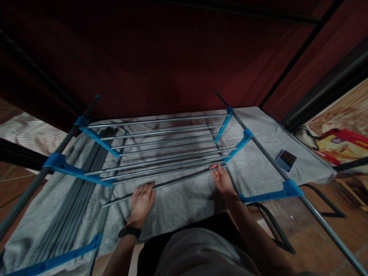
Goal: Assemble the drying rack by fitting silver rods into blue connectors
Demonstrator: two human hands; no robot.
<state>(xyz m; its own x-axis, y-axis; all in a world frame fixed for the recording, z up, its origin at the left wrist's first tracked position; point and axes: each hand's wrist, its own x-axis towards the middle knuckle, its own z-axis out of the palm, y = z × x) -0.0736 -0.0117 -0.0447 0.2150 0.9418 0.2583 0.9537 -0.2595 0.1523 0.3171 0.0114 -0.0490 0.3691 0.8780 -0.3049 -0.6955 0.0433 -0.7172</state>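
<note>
A thin grey metal tube (181, 180) lies slantwise across the front of a rack frame with blue plastic brackets. My left hand (142, 201), wearing a black wristband, closes over it left of its middle. My right hand (221, 179) pinches its right end with thumb and fingers, close under the lower tip of the right blue bracket (238, 147). The tube's left end is free, below the left blue bracket (69, 168). Several crossbars (166, 163) span these two brackets, and more tubes span the pair behind.
Loose grey tubes (77, 195) lie side by side on the grey blanket (184, 207) at left. Nearer blue brackets (270, 195) sit on the long side poles. A phone (286, 160) rests at right. Beyond are a red-yellow box (345, 145) and dark red fabric (172, 57).
</note>
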